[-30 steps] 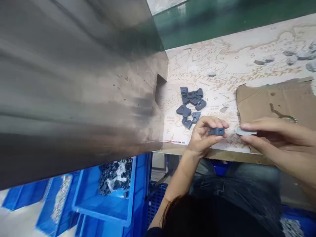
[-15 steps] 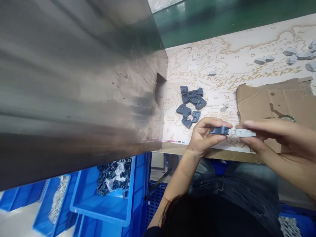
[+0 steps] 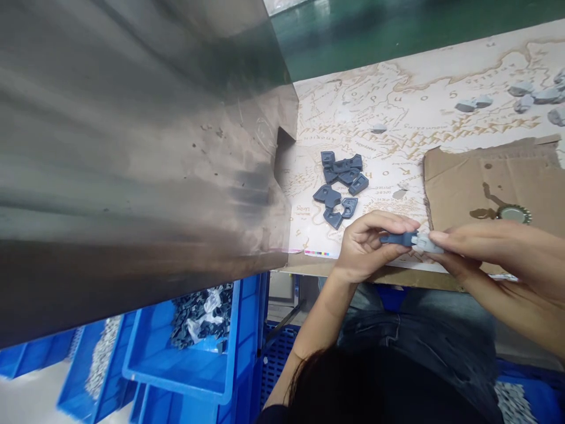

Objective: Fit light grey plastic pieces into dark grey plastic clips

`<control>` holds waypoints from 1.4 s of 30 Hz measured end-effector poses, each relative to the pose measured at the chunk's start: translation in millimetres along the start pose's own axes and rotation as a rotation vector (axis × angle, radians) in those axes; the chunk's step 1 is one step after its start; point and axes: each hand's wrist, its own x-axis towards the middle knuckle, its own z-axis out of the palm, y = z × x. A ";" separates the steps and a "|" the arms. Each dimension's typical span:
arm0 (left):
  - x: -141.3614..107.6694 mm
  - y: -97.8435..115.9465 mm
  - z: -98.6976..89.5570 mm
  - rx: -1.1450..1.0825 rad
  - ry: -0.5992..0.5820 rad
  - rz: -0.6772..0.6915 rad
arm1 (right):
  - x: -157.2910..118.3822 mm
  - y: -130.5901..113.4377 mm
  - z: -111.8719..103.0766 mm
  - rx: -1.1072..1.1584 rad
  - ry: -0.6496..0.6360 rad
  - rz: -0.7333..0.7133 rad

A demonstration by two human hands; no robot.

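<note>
My left hand pinches a dark blue-grey plastic part between thumb and fingers, near the table's front edge. Facing it, my right hand grips a light grey plastic part by its right end. The two parts meet end to end; how deep one sits in the other I cannot tell. Several loose dark plastic parts lie on the map-printed sheet, beyond and left of my left hand. Behind my right hand, a bottle cap rests on a piece of cardboard.
Several light grey parts are scattered at the far right of the map sheet. A large metal panel stands along the left. Below it are blue bins with dark and grey parts.
My right hand has brought the light grey part leftward against the dark part; the gap between them is gone. The bottle cap shows more fully now.
</note>
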 end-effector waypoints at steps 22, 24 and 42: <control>2.5 2.4 2.7 0.275 0.038 0.176 | 20.3 15.4 -12.3 -0.006 -0.047 -0.365; 2.9 2.6 3.4 0.332 0.061 0.206 | 17.8 15.8 -11.1 -0.068 -0.029 -0.415; 3.3 23.2 1.1 0.665 0.057 0.167 | 17.3 14.4 -4.4 0.034 0.070 -0.100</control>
